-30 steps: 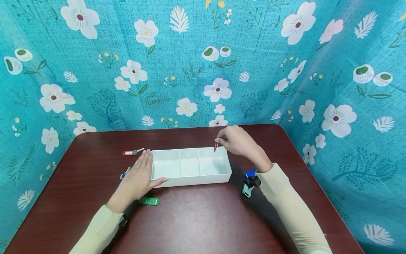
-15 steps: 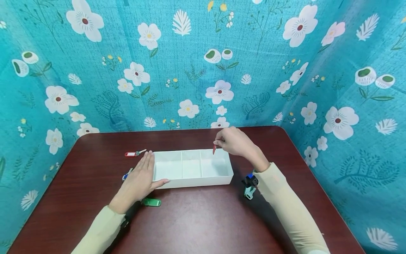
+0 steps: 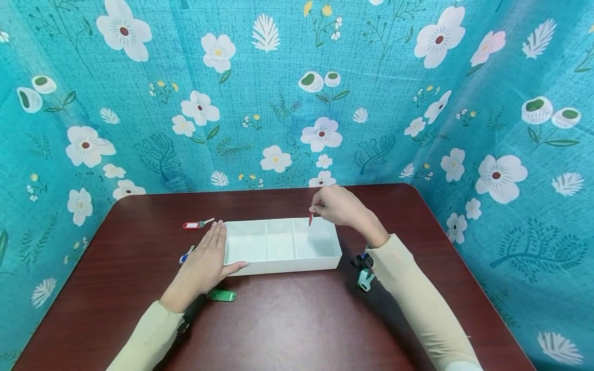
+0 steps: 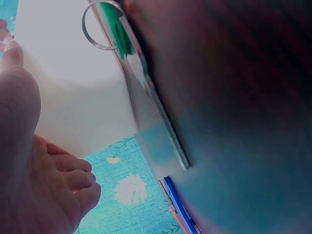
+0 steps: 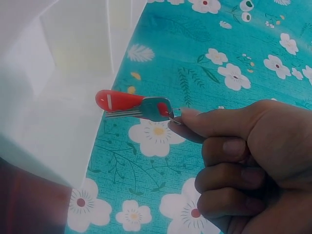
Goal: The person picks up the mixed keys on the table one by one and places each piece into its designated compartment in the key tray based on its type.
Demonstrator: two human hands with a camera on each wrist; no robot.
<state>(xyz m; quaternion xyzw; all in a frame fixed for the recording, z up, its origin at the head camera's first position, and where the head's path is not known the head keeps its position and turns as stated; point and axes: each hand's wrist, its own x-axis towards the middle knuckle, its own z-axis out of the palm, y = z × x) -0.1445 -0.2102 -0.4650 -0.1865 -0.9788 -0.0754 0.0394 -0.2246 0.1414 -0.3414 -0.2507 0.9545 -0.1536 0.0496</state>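
Observation:
My right hand [image 3: 339, 205] pinches the ring of a key with a red tag [image 5: 122, 101] between thumb and forefinger, its other fingers curled. Key and tag hang over the right compartment of a white divided box [image 3: 283, 267], close to its back rim. At the box's left end, my left hand [image 3: 204, 260] rests against the wall with straight fingers, thumb along the front. A key with a green tag [image 3: 223, 295] lies just below that hand; its key [image 4: 156, 105] shows in the left wrist view. The box's three compartments hold nothing visible.
Left of the box lie a red-tagged key [image 3: 192, 225] and a blue-tagged key [image 3: 185, 256], partly behind the left hand. Right of it, a pale green-tagged key [image 3: 365, 280] lies near the right sleeve, which partly covers a blue tag. A floral curtain [image 3: 278, 103] surrounds the table.
My right hand has shifted slightly left with the red-tagged key, further over the right compartment. The whole head view has shifted a little. The left hand stays against the box.

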